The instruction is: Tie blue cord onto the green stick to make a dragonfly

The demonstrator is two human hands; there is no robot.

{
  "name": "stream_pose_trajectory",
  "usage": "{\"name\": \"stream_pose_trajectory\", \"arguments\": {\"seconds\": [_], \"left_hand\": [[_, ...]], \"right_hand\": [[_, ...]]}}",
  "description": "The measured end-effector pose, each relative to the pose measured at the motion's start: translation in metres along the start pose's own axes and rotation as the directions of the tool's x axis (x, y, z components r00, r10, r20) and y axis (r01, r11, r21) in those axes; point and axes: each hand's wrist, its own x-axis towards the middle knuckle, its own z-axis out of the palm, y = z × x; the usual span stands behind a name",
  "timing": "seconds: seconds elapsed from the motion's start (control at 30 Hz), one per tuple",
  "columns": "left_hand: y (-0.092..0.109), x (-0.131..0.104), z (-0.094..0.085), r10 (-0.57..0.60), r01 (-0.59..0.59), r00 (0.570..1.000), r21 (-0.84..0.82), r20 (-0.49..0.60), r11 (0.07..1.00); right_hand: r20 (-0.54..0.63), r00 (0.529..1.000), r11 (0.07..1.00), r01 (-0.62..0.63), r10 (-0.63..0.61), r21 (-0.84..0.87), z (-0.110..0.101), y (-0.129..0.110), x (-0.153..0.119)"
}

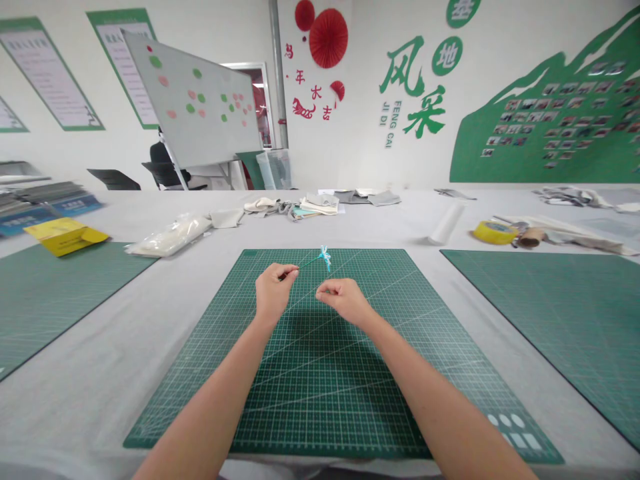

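Note:
Above the green cutting mat, my left hand pinches the thin green stem of a small artificial flower. The stem points right and slightly up, ending in the blue and white flower head. My right hand is just below and to the right of the flower head, its thumb and forefinger pressed together. A faint thin strand seems to run between the flower head and those fingertips, too fine to make out. Both hands are raised over the mat and cast a shadow on it.
More cutting mats lie left and right. Farther back are a yellow folded card, a clear plastic bag, fabric scraps, a white roll and yellow tape. A whiteboard stands behind the table.

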Motion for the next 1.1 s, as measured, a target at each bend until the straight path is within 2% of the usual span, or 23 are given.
{"name": "stream_pose_trajectory", "arguments": {"seconds": [0.37,0.63,1.1], "left_hand": [[-0.009,-0.002,0.005,0.057,-0.06,0.998,0.133,0.028,0.989],[0.0,-0.007,0.005,0.102,-0.107,0.994,0.136,0.041,0.985],[0.008,-0.006,0.003,0.156,-0.159,0.987,0.177,0.028,0.971]], "right_hand": [[-0.007,0.994,0.992,0.107,-0.107,-0.068,0.0,-0.014,-0.007],[0.036,0.981,0.965,0.193,-0.19,-0.179,0.002,-0.024,-0.01],[0.061,0.972,0.941,0.237,-0.229,-0.243,0.002,-0.033,-0.013]]}}
